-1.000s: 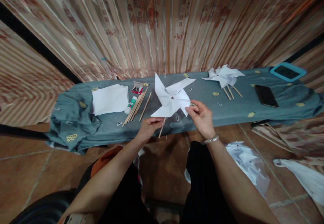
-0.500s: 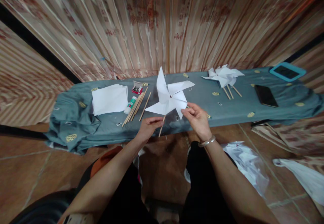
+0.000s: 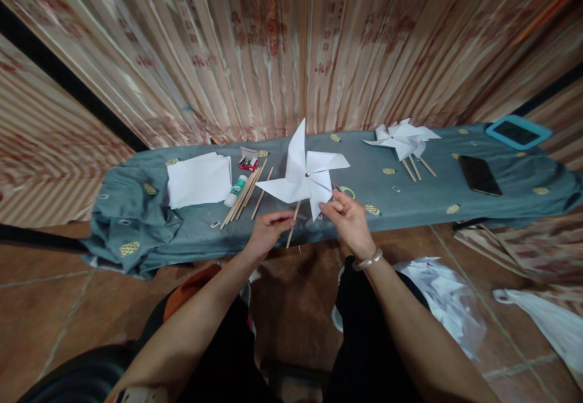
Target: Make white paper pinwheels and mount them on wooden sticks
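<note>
A white paper pinwheel [image 3: 298, 175] with a pin at its centre is held up in front of me, over the cloth-covered bench. Its thin wooden stick [image 3: 292, 233] is pinched between the thumb and fingers of my left hand [image 3: 269, 228]. My right hand [image 3: 350, 220], with a silver bangle at the wrist, pinches the edge of the lower right blade. Behind the right fingers, a green-handled pair of scissors [image 3: 347, 191] is partly hidden. Left of the pinwheel lie several loose sticks [image 3: 243, 199], a glue stick [image 3: 236, 190] and a small red box of pins [image 3: 248, 161].
A stack of white paper [image 3: 199, 179] lies at the bench's left. Several pinwheels [image 3: 403, 139] on sticks rest at the back right, near a black phone [image 3: 480, 175] and a blue-framed tablet [image 3: 518, 132]. On the floor stands a clear bag of white paper pieces [image 3: 444, 300].
The pinwheel's blades have turned a little clockwise on the stick. My right hand has moved slightly left and down with the blade, and the green scissors handle now shows more.
</note>
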The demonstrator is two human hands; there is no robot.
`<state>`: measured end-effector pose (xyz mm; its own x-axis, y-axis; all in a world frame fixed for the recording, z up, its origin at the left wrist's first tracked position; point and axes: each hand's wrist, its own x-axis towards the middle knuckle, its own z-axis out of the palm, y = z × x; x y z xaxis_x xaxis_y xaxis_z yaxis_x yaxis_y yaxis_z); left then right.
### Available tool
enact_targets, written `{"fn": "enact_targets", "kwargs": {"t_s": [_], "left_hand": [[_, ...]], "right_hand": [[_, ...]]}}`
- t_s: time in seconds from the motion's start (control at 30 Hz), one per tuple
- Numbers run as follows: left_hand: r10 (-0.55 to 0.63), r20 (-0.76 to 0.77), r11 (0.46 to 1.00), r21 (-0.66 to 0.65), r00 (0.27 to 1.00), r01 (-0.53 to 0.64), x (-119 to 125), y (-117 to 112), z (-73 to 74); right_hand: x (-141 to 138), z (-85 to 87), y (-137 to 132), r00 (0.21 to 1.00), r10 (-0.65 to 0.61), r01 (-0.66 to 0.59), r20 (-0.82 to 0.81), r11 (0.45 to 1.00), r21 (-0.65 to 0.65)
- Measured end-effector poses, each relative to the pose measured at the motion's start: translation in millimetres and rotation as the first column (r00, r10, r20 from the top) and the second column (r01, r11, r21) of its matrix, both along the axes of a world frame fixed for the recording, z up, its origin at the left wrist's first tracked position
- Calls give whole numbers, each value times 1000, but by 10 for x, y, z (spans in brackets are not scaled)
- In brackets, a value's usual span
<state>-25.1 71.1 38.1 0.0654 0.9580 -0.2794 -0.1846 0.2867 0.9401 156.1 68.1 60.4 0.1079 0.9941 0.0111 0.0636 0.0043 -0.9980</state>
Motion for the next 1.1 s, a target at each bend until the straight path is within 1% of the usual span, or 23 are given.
{"fn": "enact_targets", "kwargs": {"t_s": [0.2,0.4,0.57,0.6,0.67,0.77,0.83,0.9,0.97,1.0,1.1], "left_hand": [[5,16,1000,-12,1000,-5,7,-3,-2],[10,-1,1000,-1,1000,-10,21,2,-32],[-28,8,1000,5,1000,28,5,-2,-22],[-31,6,1000,6,1000,31,-1,-4,-15],[-26,1,1000,7,1000,26,-10,-9,-1],[-23,-1,1000,3,1000,23,-16,-13,3],[-30,8,1000,-9,1000,30,-14,-14,-6],[-46,21,999,-25,999,46,-8,-16,-19],[-70,27,997,-38,997,71,-1,-20,-30],[-81,29,996,-40,996,82,1,-23,-34],[-109,27,993,-36,994,110,5,-29,-38]], "right_hand": [[-33,-26,-15,998,53,-54,37,998,17],[-84,-54,-44,986,106,-112,128,993,34],[-110,-24,-75,961,150,-165,232,985,44],[-98,-5,-80,955,137,-155,265,987,49],[-47,44,-88,938,60,-93,340,992,80],[92,116,-83,895,-137,65,425,982,180],[205,139,-60,845,-283,173,454,948,268],[308,133,-23,787,-398,235,472,900,367],[382,110,18,747,-445,230,493,870,437],[404,96,35,740,-445,214,505,867,450],[420,68,63,747,-411,200,522,888,413]]}}
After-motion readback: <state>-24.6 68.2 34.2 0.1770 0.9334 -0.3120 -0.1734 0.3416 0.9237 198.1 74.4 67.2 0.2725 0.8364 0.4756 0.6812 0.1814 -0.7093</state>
